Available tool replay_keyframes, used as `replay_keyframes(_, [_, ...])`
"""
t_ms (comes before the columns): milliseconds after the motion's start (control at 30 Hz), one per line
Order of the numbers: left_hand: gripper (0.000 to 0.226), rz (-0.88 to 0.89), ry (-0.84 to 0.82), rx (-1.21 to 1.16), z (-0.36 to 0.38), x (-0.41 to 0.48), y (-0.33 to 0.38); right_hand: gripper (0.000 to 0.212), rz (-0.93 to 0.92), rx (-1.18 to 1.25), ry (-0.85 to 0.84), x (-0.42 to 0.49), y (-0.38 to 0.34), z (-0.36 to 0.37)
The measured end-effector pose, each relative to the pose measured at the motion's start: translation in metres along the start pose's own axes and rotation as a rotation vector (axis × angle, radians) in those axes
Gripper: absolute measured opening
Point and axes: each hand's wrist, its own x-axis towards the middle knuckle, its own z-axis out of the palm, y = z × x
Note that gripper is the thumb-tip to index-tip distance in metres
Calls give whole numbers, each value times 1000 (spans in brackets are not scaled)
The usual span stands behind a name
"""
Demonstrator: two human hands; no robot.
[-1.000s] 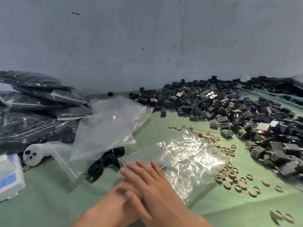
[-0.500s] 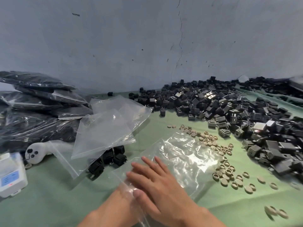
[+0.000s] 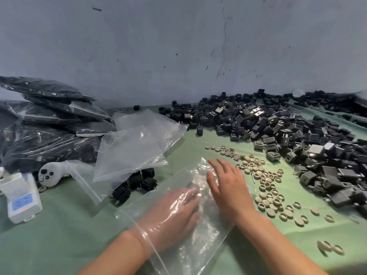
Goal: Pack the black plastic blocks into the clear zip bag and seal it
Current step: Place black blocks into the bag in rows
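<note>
A clear zip bag [image 3: 200,243] lies flat on the green table in front of me. My left hand [image 3: 170,213] is inside the bag up to the wrist, fingers straight. My right hand [image 3: 226,187] rests flat on top of the bag's far right part, fingers spread. A large heap of black plastic blocks [image 3: 288,132] covers the right and back of the table. A few more black blocks [image 3: 137,181] sit just left of the bag, partly under other clear bags.
Spare clear bags [image 3: 135,147] lie at centre left. Filled bags of black parts [image 3: 45,126] are stacked at far left. Several beige rings and discs [image 3: 268,191] are scattered right of my hands. A small white device [image 3: 21,199] and a white panda-faced object [image 3: 49,173] sit at left.
My left hand has slid into the bag's mouth and deeper inside. My right hand moved forward and right across the top of the bag, which shifted slightly.
</note>
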Motion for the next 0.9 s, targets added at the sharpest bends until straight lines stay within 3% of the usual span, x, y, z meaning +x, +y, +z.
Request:
replay_keyframes(100, [46, -67, -43, 13, -2, 4, -12, 57, 98, 44, -139, 1, 19, 9])
replay_keyframes(133, [48, -87, -114, 12, 4, -2, -9, 57, 89, 23, -152, 0, 20, 11])
replay_keyframes(267, [61, -96, -93, -3, -7, -4, -21, 57, 105, -57, -147, -10, 16, 16])
replay_keyframes(433, [40, -205, -101, -185, -8, -1, -8, 54, 182, -88, -129, -21, 7, 10])
replay_keyframes(533, [45, -261, -194, -224, -9, 4, -3, 49, 204, -114, -125, -26, 7, 7])
replay_keyframes(700, [53, -311, -264, -43, -6, 20, -1, 37, 40, -54, -2, -17, 13, 2])
replay_keyframes(800, [57, -331, -339, 110, 2, 26, -2, 30, -27, 44, -37, -7, 15, 3])
replay_keyframes(900, [54, -374, -345, -28, 1, 22, 1, 27, -28, 45, -46, -3, 20, 9])
